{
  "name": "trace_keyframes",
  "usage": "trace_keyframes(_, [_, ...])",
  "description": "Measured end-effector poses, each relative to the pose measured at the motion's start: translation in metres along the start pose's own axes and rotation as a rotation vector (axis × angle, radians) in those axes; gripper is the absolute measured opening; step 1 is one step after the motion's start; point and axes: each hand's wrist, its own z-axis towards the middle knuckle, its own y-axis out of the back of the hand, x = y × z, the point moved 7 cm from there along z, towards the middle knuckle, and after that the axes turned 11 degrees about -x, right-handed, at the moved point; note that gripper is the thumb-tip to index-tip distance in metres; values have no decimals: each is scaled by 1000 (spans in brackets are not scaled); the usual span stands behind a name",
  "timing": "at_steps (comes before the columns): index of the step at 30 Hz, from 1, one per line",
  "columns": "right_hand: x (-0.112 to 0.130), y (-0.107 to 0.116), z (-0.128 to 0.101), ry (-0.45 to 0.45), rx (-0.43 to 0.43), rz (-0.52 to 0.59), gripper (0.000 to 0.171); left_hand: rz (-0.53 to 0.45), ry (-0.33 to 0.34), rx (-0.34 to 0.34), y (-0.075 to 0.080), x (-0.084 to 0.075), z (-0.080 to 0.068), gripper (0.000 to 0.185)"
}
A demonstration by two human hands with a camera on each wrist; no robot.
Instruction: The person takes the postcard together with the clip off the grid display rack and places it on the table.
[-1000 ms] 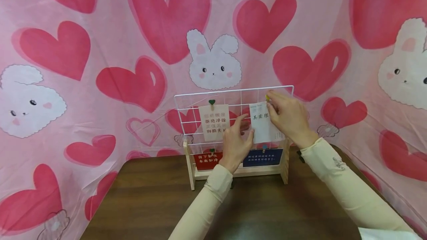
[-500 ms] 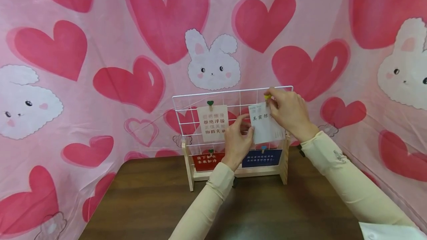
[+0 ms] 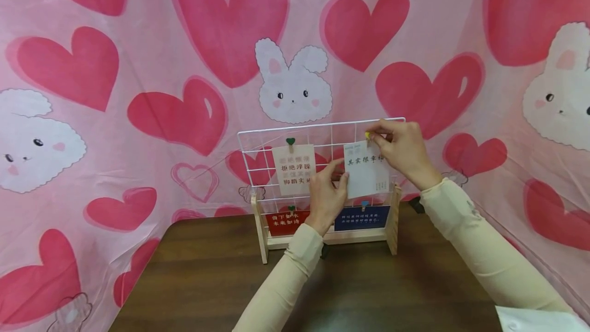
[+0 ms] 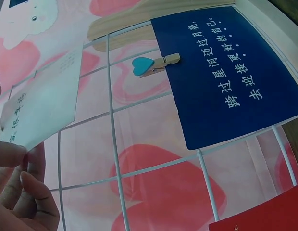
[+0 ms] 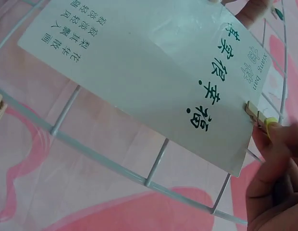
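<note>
Fingers of the right hand are pinched on a small yellow peg at the top of the white card. The card's lower left corner is pinched by the left hand. The card is held against the wire grid, right of the pink card. It looks thin, light and bendy, so edges are likely best gripped softly.

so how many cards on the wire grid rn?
4. Pale card clipped upper left; white card upper right, pinched by left hand, right hand on its yellow clip; red card lower left; blue card lower right. None visibly hidden.
</note>
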Motion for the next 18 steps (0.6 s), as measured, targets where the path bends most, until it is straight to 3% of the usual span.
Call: trace_keyframes(18, [-4,1,1,-57,-38,26,12,3,25,29,1,2,1,29])
